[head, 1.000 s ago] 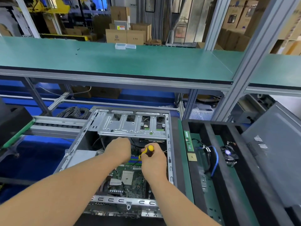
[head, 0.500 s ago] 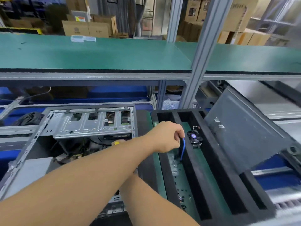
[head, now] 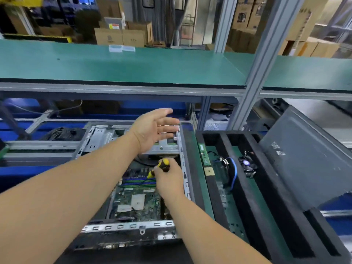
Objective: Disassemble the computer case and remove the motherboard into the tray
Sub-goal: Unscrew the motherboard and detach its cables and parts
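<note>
An open computer case [head: 187, 168] lies flat below me, with the green motherboard [head: 137, 202] inside it. My right hand [head: 167, 180] grips a yellow-and-black screwdriver [head: 162, 165] over the board's memory slots, its tip pointing down-left. My left hand [head: 152, 128] hovers open, palm turned right, above the metal drive cage [head: 99, 138] and holds nothing. To the right stands the black foam tray [head: 215, 191] with long slots; in it lie a memory stick [head: 204, 154], a blue cable [head: 233, 172] and a small fan [head: 247, 164].
A dark grey side panel [head: 308, 159] leans against the tray's right side. A green shelf [head: 123, 65] runs above the bench on aluminium posts [head: 255, 69]. A coil of black cable [head: 61, 133] lies left of the case. Cardboard boxes [head: 120, 36] stand behind.
My left hand was in the case, then reached over to the tray with the blue cable. It has let go and come back empty above the drive cage. The right hand kept the screwdriver.
</note>
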